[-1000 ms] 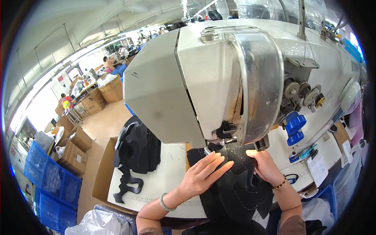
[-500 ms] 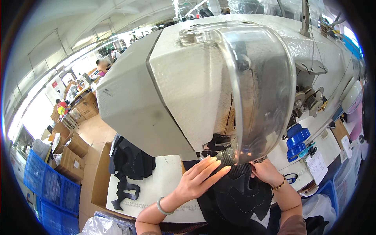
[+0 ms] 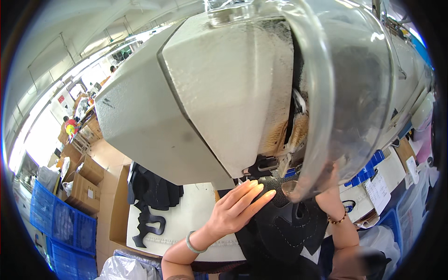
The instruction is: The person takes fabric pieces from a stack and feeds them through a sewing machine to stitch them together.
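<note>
A large off-white sewing machine [image 3: 224, 88] fills the upper middle, with a curved clear guard [image 3: 322, 93] over its front. Beneath its head lie black shoe-upper-like pieces [image 3: 280, 233], with a dotted mesh patch and white stitch lines. My left hand [image 3: 238, 207] rests on the near-left part of this work, fingers stretched out flat, tips close to the needle area. My right hand [image 3: 329, 198] is raised at the right of the work, its fingers behind the guard. Seen through the plastic they are blurred, and whether they hold anything is hidden.
More black cut pieces [image 3: 156, 186] lie on the white table [image 3: 196, 219] at left, by a curvy black piece [image 3: 148, 226]. Blue crates [image 3: 60, 214] and cardboard boxes [image 3: 81, 191] stand on the floor. A paper sheet [image 3: 377, 192] and blue thread knobs [image 3: 366, 170] are at right.
My right hand has left the edge of the black work and risen behind the guard. The machine looks larger and nearer, with the guard farther right. My left hand stays nearly in place.
</note>
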Tool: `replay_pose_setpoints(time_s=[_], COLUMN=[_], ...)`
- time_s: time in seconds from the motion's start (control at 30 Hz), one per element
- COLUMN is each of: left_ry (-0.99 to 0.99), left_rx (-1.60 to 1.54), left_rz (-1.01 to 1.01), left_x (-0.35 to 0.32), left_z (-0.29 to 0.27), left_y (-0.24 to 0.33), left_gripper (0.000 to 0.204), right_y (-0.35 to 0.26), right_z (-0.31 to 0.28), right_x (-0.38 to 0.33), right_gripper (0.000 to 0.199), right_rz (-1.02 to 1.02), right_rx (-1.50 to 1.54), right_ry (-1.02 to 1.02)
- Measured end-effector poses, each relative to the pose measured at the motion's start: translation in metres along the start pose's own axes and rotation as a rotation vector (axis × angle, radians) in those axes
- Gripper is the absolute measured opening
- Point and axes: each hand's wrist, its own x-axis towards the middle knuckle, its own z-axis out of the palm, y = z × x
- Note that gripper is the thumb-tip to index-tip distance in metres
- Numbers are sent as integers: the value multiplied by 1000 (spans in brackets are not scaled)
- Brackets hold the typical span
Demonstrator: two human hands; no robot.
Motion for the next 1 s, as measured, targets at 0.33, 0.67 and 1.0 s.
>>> replay_pose_setpoints(time_s=[0.33, 0.67, 1.0], left_ry=[-24, 32, 59], left_rx=[48, 98, 87], left_rz=[133, 269, 235], left_x=[1, 4, 10], left_z=[-15, -13, -7], left_y=[20, 19, 4], left_gripper=[30, 17, 19], right_y=[-22, 9, 25], right_z=[-12, -6, -7], right_x=[23, 11, 12], right_gripper=[38, 31, 27], right_rz=[-701, -479, -282], right_rx=[-694, -440, -620], right_ry=[-448, -407, -473])
